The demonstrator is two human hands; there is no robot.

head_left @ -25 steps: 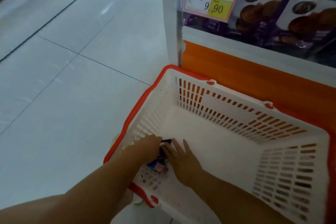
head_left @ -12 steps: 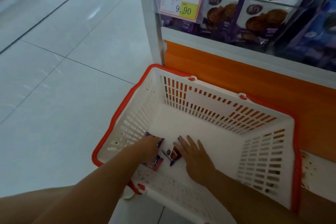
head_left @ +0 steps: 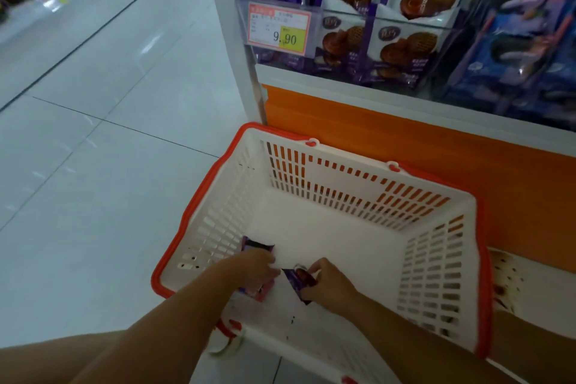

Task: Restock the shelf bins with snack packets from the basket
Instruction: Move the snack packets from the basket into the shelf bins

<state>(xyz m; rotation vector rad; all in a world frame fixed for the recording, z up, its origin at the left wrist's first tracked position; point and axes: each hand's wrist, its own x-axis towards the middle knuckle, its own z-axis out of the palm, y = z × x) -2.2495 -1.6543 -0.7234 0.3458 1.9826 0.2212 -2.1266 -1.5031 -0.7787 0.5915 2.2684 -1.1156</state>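
White slotted plastic basket with red rim on floor, below clear acrylic shelf bin. Left grip curls over purple foil snack packet near basket's left wall; right grip pinches second purple packet by one edge. Risk: edge pinch may slip during lift.

Floor tiles are shining glossy and smooth, throwing back light streaks. Basket is showing smooth white moulded plastic, its rim red plastic. Snack packets are glinting as glossy purple film. Shelf bins are looking like clear shiny plastic, price tag printed paper, orange panel matt.
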